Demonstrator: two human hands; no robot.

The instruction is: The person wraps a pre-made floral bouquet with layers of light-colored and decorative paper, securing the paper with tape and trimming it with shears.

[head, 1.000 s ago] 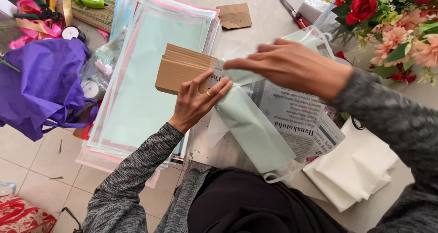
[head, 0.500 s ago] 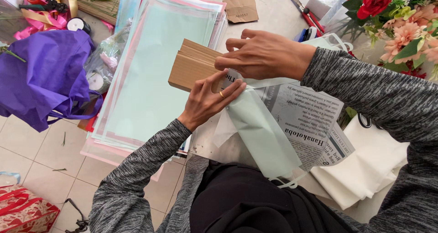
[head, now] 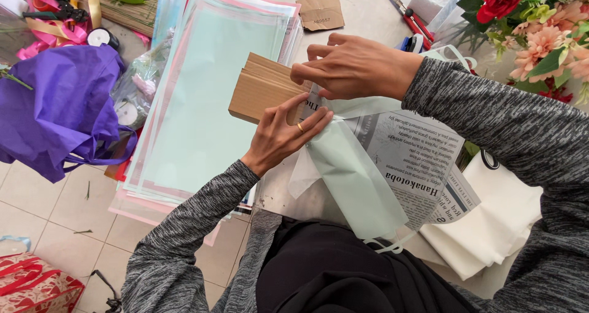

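A folded stack of brown kraft paper (head: 261,89) sticks out of a bundle wrapped in mint green paper (head: 356,178), white tissue and newsprint (head: 411,160). My left hand (head: 285,135) grips the bundle from below where the brown stack meets the wrap, thumb against the stack's side. Just above it, my right hand (head: 356,64) pinches the upper edge of the wrapping with curled fingers at the brown stack's end. The bundle is held tilted over the table edge, above my lap.
A pile of mint and pink sheets (head: 202,104) lies to the left, purple paper (head: 58,104) beside it. Flowers (head: 527,19) stand at top right and white sheets (head: 491,227) lie at lower right. A cardboard scrap (head: 320,12), a red knife (head: 402,9) and ribbons (head: 43,25) lie at the back.
My right hand has slid left along the bundle to the brown stack's end and closed its fingers on the wrap edge. My left hand has kept its grip.
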